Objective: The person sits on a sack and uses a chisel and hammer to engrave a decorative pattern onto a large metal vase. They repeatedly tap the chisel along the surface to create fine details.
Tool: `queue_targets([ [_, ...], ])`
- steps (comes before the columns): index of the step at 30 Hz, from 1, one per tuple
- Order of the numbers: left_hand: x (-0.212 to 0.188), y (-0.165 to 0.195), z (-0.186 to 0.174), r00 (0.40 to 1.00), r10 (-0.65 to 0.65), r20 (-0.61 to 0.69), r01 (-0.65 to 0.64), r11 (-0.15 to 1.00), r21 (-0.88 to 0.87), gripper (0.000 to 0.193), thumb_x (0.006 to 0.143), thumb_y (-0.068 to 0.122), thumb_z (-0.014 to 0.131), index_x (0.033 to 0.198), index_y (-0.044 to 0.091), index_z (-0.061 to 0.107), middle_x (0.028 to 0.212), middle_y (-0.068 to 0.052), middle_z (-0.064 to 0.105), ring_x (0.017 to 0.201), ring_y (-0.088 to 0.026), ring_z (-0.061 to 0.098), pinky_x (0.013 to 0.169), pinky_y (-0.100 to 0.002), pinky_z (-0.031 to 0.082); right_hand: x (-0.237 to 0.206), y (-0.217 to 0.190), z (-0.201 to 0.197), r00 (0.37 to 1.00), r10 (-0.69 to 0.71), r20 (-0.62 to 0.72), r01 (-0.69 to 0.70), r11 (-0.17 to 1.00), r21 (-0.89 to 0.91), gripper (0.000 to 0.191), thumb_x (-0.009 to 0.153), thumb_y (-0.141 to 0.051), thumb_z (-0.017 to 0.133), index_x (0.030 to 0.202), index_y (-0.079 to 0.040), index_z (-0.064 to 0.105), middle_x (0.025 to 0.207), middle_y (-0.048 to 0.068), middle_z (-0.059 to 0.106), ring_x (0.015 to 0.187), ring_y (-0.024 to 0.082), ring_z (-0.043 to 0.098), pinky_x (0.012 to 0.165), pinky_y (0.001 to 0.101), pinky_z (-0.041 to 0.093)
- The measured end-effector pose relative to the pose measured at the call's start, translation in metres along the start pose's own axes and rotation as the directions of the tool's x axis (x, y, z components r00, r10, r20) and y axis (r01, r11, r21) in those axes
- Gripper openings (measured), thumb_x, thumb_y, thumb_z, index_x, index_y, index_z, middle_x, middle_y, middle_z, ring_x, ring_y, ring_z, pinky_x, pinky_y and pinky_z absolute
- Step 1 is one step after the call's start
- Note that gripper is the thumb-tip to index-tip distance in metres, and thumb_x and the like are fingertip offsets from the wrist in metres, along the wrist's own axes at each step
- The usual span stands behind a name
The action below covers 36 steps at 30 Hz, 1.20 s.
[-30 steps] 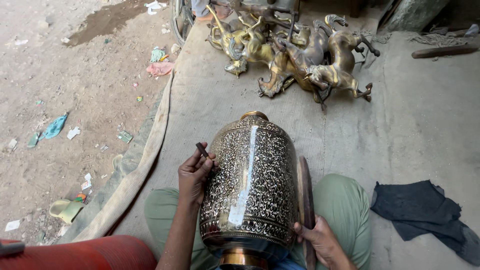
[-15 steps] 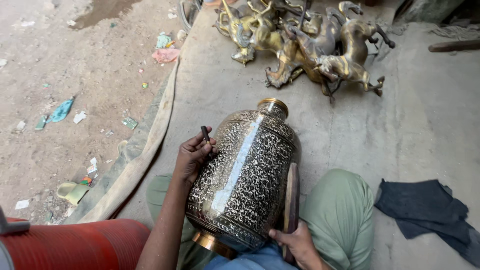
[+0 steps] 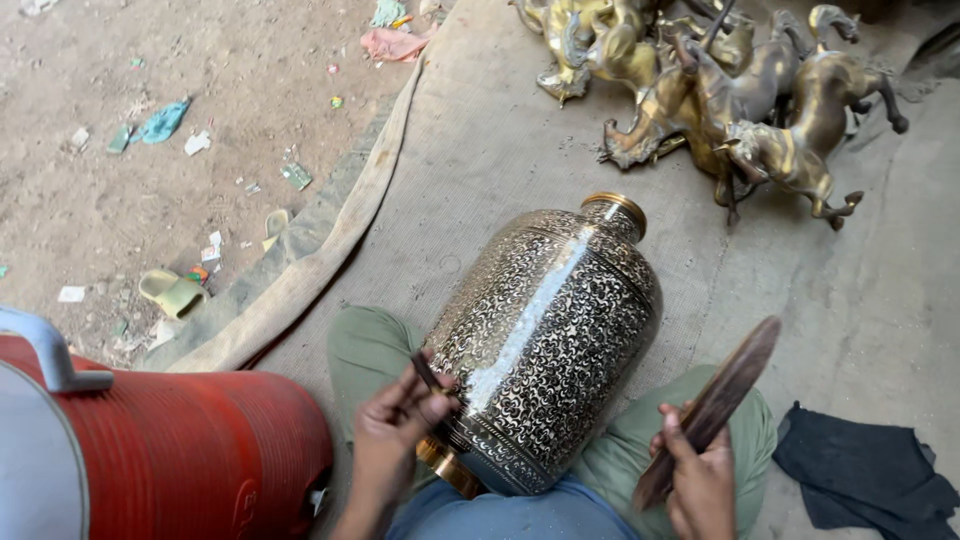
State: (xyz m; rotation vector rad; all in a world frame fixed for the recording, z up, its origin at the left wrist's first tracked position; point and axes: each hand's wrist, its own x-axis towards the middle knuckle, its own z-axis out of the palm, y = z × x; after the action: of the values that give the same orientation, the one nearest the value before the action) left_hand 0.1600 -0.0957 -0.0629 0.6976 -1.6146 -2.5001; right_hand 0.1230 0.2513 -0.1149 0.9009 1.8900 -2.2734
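Centrally, the engraved metal vase (image 3: pixel 545 340) lies tilted across the seated person's lap, its brass-rimmed mouth (image 3: pixel 616 205) pointing away and to the right, its base toward the body. A bright reflection runs along its length; the far underside and part of the base are hidden behind the legs and blue cloth at the bottom edge.

The left hand (image 3: pixel 392 440) is closed around a thin dark tool (image 3: pixel 428 372), whose tip sits against the lower left wall of the vase. The tool's lower end is covered by the fingers, so its full length cannot be made out.

The right hand (image 3: pixel 700 478) is wrapped around a flat dark wooden stick (image 3: pixel 712 408), held clear of the vase and angled up to the right. The wrist is cut off by the frame.

Both knees in green trousers (image 3: pixel 365 345) rest on a grey mat (image 3: pixel 500 150).

Left of the person stands a red ribbed container (image 3: pixel 190 450) with a grey handle, only partly in frame. A dark cloth (image 3: pixel 865 475) lies at lower right. Brass horse figures (image 3: pixel 740 100) are piled at the top, overlapping, so their number is unclear.
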Motion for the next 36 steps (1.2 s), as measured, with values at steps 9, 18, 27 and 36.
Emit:
queue_targets([
  [9, -0.029, -0.024, 0.026, 0.953, 0.271, 0.135, -0.285, 0.953, 0.103, 0.054, 0.086, -0.016, 0.068, 0.137, -0.002, 0.062, 0.108, -0.017, 0.08, 0.096, -0.015, 0.075, 0.086, -0.029, 0.062, -0.015, -0.107, 0.071, 0.784, -0.351, 0.513, 0.621, 0.452, -0.64, 0.051, 0.08, -0.01, 0.077, 0.126, -0.011, 0.055, 0.108, 0.01, 0.066, 0.084, 0.023, 0.068, 0.071, 0.0357, 0.054],
  [18, -0.027, -0.002, 0.029, 0.829, 0.476, 0.295, -0.559, 0.713, 0.423, 0.055, 0.078, -0.017, 0.064, 0.129, 0.003, 0.07, 0.093, -0.01, 0.082, 0.08, -0.014, 0.082, 0.075, -0.024, 0.063, -0.016, -0.153, 0.12, 0.698, -0.065, 0.713, 0.704, -0.119, -0.7, 0.055, 0.081, -0.013, 0.074, 0.133, -0.028, 0.067, 0.099, -0.002, 0.077, 0.081, 0.019, 0.076, 0.079, 0.0362, 0.054],
  [27, -0.027, -0.001, 0.028, 0.798, 0.509, 0.324, -0.603, 0.688, 0.404, 0.044, 0.076, -0.02, 0.053, 0.111, -0.003, 0.072, 0.089, -0.01, 0.081, 0.081, -0.016, 0.083, 0.077, -0.024, 0.066, -0.027, -0.181, 0.13, 0.612, 0.045, 0.79, 0.771, 0.189, -0.608, 0.044, 0.078, -0.009, 0.072, 0.121, -0.019, 0.068, 0.087, 0.001, 0.075, 0.081, 0.019, 0.072, 0.075, 0.0381, 0.056],
  [36, -0.025, 0.004, 0.032, 0.829, 0.453, 0.329, -0.558, 0.721, 0.412, 0.06, 0.077, -0.02, 0.055, 0.133, 0.0, 0.066, 0.092, -0.01, 0.082, 0.079, -0.015, 0.082, 0.077, -0.025, 0.065, -0.023, -0.212, 0.135, 0.522, -0.136, 0.842, 0.824, -0.174, -0.539, 0.05, 0.071, -0.005, 0.069, 0.118, -0.022, 0.074, 0.09, 0.0, 0.078, 0.078, 0.024, 0.072, 0.077, 0.042, 0.052],
])
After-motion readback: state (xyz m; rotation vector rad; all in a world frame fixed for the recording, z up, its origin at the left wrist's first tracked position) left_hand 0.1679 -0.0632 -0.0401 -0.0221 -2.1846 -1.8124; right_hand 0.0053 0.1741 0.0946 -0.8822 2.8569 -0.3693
